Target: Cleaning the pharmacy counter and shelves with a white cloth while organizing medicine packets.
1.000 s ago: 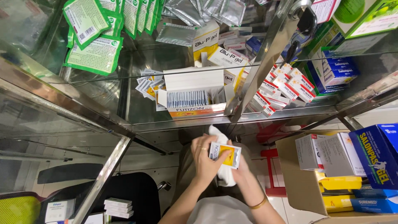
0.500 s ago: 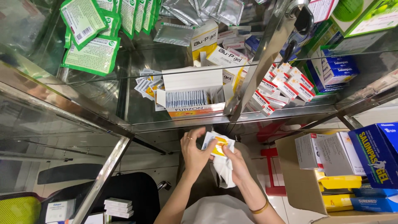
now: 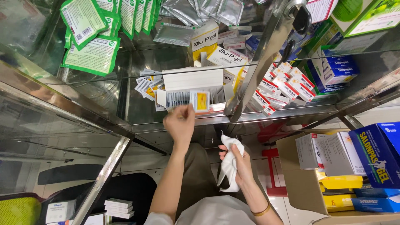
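White cloth: soft, crumpled, hanging in loose folds; clutched in the right hand, fingers curled round it, low and close to the person's body. A thin gold-coloured bangle sits on that wrist.

Small flat box: white card with a yellow-orange panel on its face; pinched at its lower edge by the fingertips of the left hand, raised to the glass shelf. The box stands upright at the right end of a row of like packs inside an open white carton, flap folded back.

Beyond, on the same shelf: red-and-white packs stacked aslant to the right, past a metal upright; green sachets hanging to the left; silver foil sachets farthest up.
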